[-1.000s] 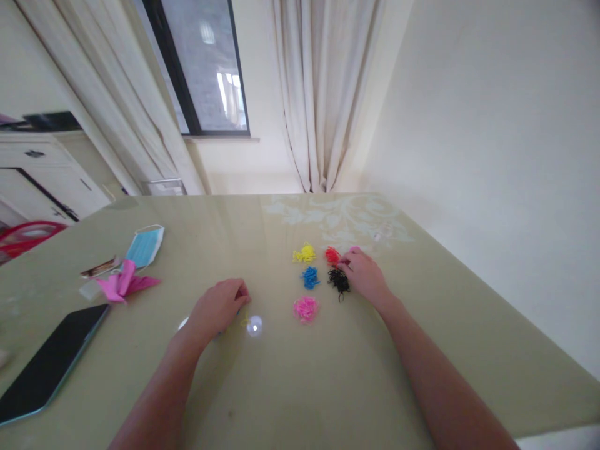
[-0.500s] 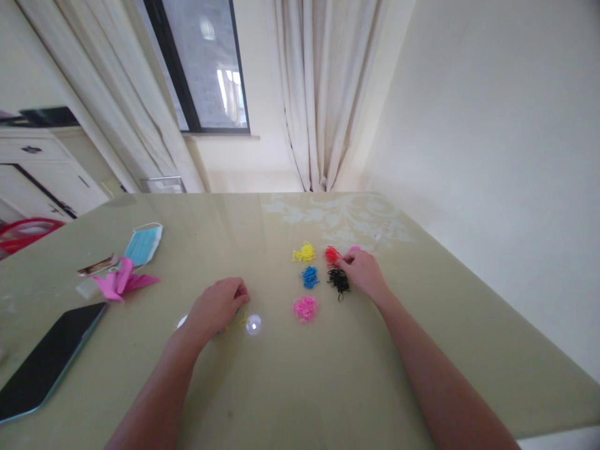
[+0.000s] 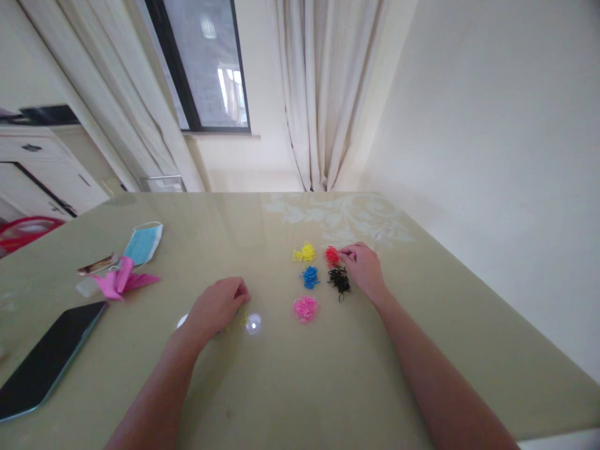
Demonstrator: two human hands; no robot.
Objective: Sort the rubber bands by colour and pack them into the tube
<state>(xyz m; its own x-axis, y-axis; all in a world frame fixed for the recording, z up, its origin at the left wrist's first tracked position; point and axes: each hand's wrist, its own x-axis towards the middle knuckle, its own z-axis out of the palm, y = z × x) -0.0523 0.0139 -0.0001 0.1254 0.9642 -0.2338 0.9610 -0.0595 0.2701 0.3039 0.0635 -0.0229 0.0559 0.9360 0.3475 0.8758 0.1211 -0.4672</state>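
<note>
Small rubber bands lie sorted by colour on the table: a yellow pile (image 3: 304,252), a red pile (image 3: 332,256), a blue pile (image 3: 310,277), a black pile (image 3: 339,280) and a pink pile (image 3: 305,309). My right hand (image 3: 364,269) has its thumb and fingertips pinched at the right edge of the red pile, just above the black one. Whatever they pinch is too small to see. To the left, my left hand (image 3: 219,305) rests closed on the table, its fingertips curled inward. Bits of yellow and blue show beneath it; the rest is hidden.
A pink folded-paper crane (image 3: 122,281), a blue face mask (image 3: 144,244) and a dark tablet (image 3: 49,359) lie on the left. The table (image 3: 300,387) reaches toward a curtained window, with a wall along its right side. Light glares near my left hand.
My right hand has shifted slightly, and a pink spot that showed beyond it is now mostly covered by its fingers. The left hand stays put.
</note>
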